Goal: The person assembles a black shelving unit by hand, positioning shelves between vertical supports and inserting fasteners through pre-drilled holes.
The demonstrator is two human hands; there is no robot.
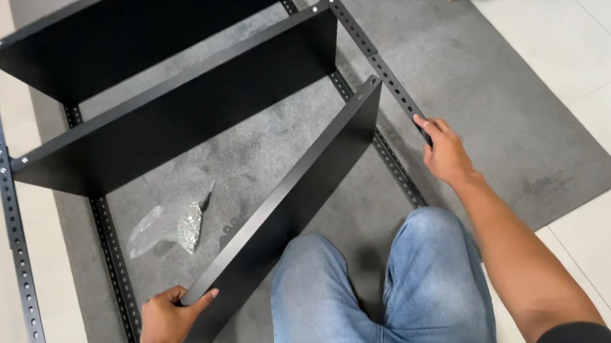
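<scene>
3 black shelf boards show in the frame, 2 fixed between the 4 perforated uprights and 1 loose. The loose board [285,198] stands on edge over the grey rug [485,90], its long axis running diagonally from lower left to upper right. The left hand [167,322] grasps its near end; the right hand [442,152] is clenched around the right upright [373,58], just beside the board's far end. 1 plastic bag of screws [170,229] lies on the rug.

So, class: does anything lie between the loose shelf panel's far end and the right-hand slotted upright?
Nothing visible does. The shelf panel, gripped by the left hand, ends just beside the slotted upright, which the right hand holds. The bag of screws lies clear.
</scene>
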